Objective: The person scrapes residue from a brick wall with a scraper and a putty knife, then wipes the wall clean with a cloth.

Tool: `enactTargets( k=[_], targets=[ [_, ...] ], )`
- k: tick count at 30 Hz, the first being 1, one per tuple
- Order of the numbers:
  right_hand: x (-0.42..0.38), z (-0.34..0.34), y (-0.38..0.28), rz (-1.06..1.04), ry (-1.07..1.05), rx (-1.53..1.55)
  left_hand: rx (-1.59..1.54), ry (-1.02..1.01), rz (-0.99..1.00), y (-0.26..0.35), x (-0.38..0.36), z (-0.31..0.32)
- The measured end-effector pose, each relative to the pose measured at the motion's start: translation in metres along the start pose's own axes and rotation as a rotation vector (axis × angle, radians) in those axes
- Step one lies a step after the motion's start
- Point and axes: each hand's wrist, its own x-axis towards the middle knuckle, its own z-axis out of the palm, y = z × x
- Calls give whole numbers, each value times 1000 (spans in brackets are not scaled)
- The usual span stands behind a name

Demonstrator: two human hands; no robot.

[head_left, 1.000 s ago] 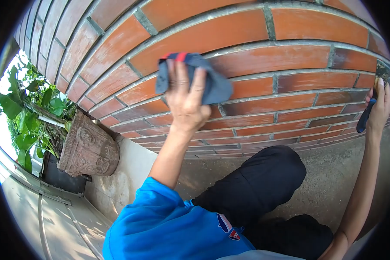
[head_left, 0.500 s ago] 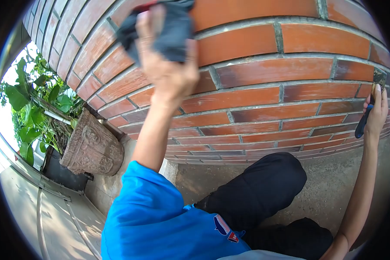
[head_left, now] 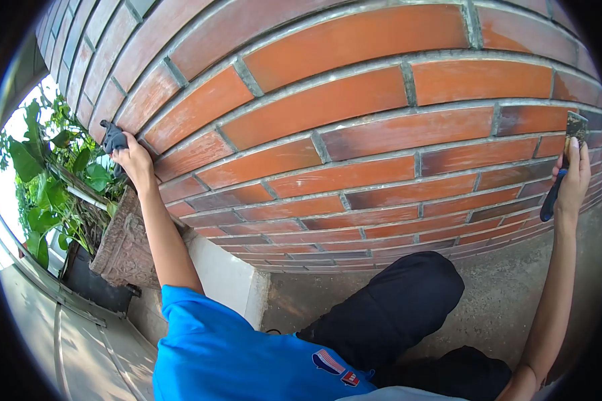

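Note:
My left hand is stretched far to the left, its fingers closed on a crumpled dark grey cloth against the brick wall. Part of the cloth hangs behind the hand. At the far right, my right hand grips a scraper with a black and blue handle. Its flat, dirt-stained metal blade points up and overlaps the bricks in this view. Several orange bricks in the middle look cleaner, while those at the left carry a whitish haze.
A carved clay pot with a leafy plant stands close below my left arm. My bent knee is near the wall's foot, over the concrete floor. A pale metal panel lies at the lower left.
My left hand has swept left and down across the wall with the cloth, from the upper middle to beside the plant. The right hand still holds the scraper in nearly the same place.

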Motion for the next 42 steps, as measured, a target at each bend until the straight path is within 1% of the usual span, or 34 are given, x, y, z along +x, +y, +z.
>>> enactTargets(
  k=[1,2,4,5,6,7,8,9,11,13,14,15,16,17,19,20,21,22,23,24,26,28,30,32,34,35,36,37,38,40,42],
  targets=[
    [-3,8,-8,3,9,18,-78,29,47,16,9,8],
    [-6,15,-14,10,11,34,-150,54,92,68,4,7],
    [-8,23,-19,-29,-9,50,70,187,460,145,-15,28],
    [-10,25,-23,-48,-17,50,24,149,653,194,-32,27],
    [-10,24,-29,-73,-26,45,-79,37,862,239,-47,25],
    [-12,23,-37,-70,-36,28,-129,-36,1018,278,-64,23],
    [-12,20,-39,-80,-34,16,-52,-124,1146,313,-77,17],
    [-11,19,-39,-91,-29,11,-23,72,1259,339,-87,34],
    [-14,19,-50,-86,-14,-11,-132,99,1324,360,-93,44],
    [-13,16,-52,-104,-37,-6,-437,-243,1205,374,-101,30],
    [-11,10,-51,-105,-35,-13,-311,-274,1192,366,-102,23],
    [-17,13,-63,-73,-7,-3,-335,-245,1144,354,-112,24],
    [-16,11,-62,-86,-2,14,-342,-243,1049,331,-120,28],
    [-22,14,-71,-82,10,43,-241,-243,969,308,-131,19],
    [-24,15,-68,-90,6,84,-99,-262,812,259,-163,8],
    [-23,13,-63,-92,-8,101,-2,-297,800,228,-187,3],
    [-23,12,-58,-82,-3,87,-11,-326,761,204,-214,2],
    [-24,12,-55,-66,-11,77,32,-399,738,189,-244,-3],
    [-26,14,-55,-39,1,77,-9,-482,719,186,-268,-3],
    [-27,13,-52,-32,-5,61,36,-520,733,190,-291,-2],
    [-28,13,-46,-15,-25,42,-45,-550,660,213,-310,3],
    [-28,11,-41,-30,-24,21,-179,-498,608,258,-305,15],
    [-27,9,-40,-45,-26,23,-232,-555,676,308,-289,21],
    [-30,10,-52,-37,-15,23,-345,-461,738,359,-288,38],
    [-29,7,-56,-27,9,-10,-443,-366,871,395,-296,50],
    [-28,4,-54,-40,3,-17,-559,-434,903,406,-302,52],
    [-26,1,-52,-50,-3,-26,-676,-505,933,410,-306,52],
    [-25,0,-50,-60,-9,-34,-636,-412,935,407,-306,51],
    [-25,0,-51,-62,-13,-32,-667,-435,935,397,-303,53],
    [-29,0,-52,-56,-11,-29,-577,-528,842,364,-292,38],
    [-31,2,-48,-60,-30,-16,-310,-476,714,323,-281,22]
  ],
)
